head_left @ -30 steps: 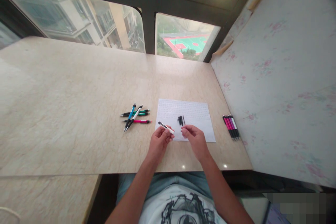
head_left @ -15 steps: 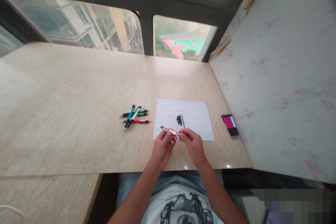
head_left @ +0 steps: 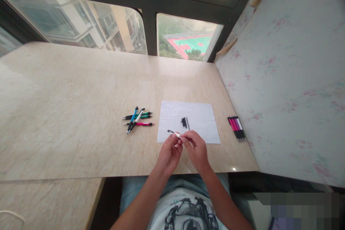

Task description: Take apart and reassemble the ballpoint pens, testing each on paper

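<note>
My left hand point(head_left: 169, 154) is closed around a white pen barrel point(head_left: 177, 134), whose black clip end points up and to the left. The fingertips of my right hand point(head_left: 197, 150) pinch together at the barrel's right end, and hide that end. Both hands are over the front edge of a sheet of lined paper point(head_left: 201, 129). On the paper, just beyond my fingers, lie small black pen parts point(head_left: 184, 122) and, beside them, a thin dark rod point(head_left: 188, 123) that looks like a refill.
To the left, a loose pile holds a blue pen point(head_left: 132, 118), a white pen point(head_left: 138, 118), green pens point(head_left: 146, 115) and a pink pen point(head_left: 144, 124). Several pink, purple and white pens point(head_left: 235, 128) lie in a row by the papered wall point(head_left: 283, 97). Windows stand behind the stone-patterned tabletop point(head_left: 81, 115).
The barrel and its clip have shifted slightly right and turned between my fingers. My right fingers have moved a little to the left, closer over its end. The pens and loose parts lie as before.
</note>
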Tool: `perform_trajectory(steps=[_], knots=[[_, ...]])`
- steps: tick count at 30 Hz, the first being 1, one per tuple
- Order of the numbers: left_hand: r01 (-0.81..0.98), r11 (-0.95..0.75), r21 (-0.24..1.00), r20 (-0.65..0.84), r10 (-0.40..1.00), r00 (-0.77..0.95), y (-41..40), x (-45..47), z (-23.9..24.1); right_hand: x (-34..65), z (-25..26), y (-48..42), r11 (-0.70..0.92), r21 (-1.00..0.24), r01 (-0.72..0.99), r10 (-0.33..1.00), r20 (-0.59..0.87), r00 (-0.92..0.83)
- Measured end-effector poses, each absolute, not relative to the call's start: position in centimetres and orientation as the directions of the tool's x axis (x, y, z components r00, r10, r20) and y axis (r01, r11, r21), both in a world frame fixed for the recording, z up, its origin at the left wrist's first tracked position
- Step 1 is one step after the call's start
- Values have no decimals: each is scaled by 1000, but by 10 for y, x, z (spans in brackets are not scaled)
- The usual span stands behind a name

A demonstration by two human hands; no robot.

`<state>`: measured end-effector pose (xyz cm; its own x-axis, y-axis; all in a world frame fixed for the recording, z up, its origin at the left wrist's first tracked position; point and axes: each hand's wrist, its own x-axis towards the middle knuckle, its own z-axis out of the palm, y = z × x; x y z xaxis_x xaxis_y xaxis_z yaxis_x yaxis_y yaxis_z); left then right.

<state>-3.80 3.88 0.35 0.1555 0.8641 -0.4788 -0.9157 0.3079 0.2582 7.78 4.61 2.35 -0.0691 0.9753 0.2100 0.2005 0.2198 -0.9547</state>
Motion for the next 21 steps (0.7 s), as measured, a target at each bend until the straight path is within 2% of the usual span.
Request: perform_trajectory(steps=[4,15,18,21], knots=[[-920,329,213,-517,837,179,39,-37,8,77,26,45,233,-936,265,972,227,-54],[-934,337,118,-536,814,225,39,-36,8,77,22,46,224,-940,257,975,219,-48],[-929,344,137,-531,817,225,38,-34,6,76,18,45,196,-940,279,979,204,-1],[-913,353,205,-512,833,208,37,-33,4,77,14,44,147,-950,275,986,162,33]])
